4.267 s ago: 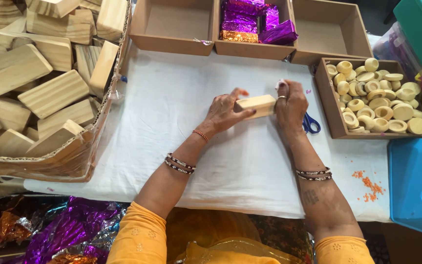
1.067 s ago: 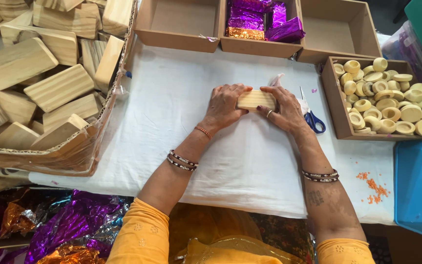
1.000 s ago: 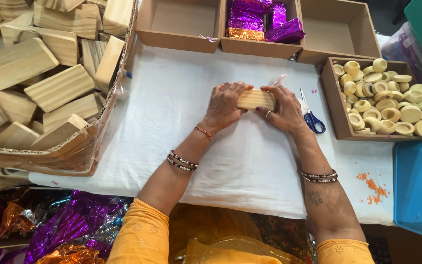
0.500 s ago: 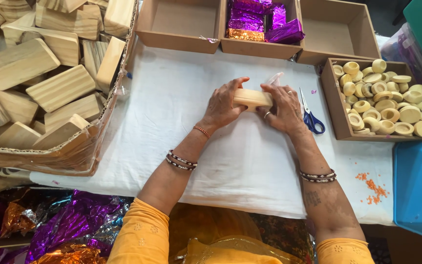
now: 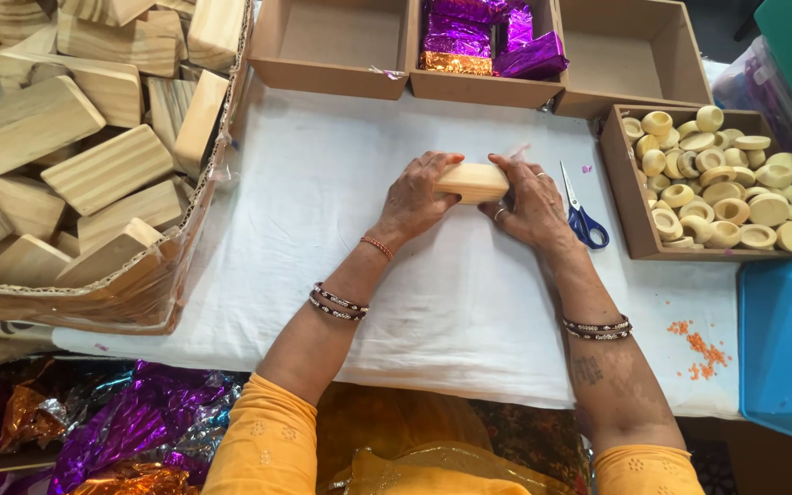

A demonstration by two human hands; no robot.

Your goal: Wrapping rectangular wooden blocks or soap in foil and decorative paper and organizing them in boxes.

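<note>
The pale wooden block sits in the middle of the white cloth, with bare cloth all around. The left hand and right hand grip its two ends with bent fingers. Blue scissors lie just right. Shiny purple packets fill a brown box above the hands.

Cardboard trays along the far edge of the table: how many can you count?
3: an empty left tray, a middle tray holding purple foil packets, and an empty right tray. Others may lie out of view.
</note>
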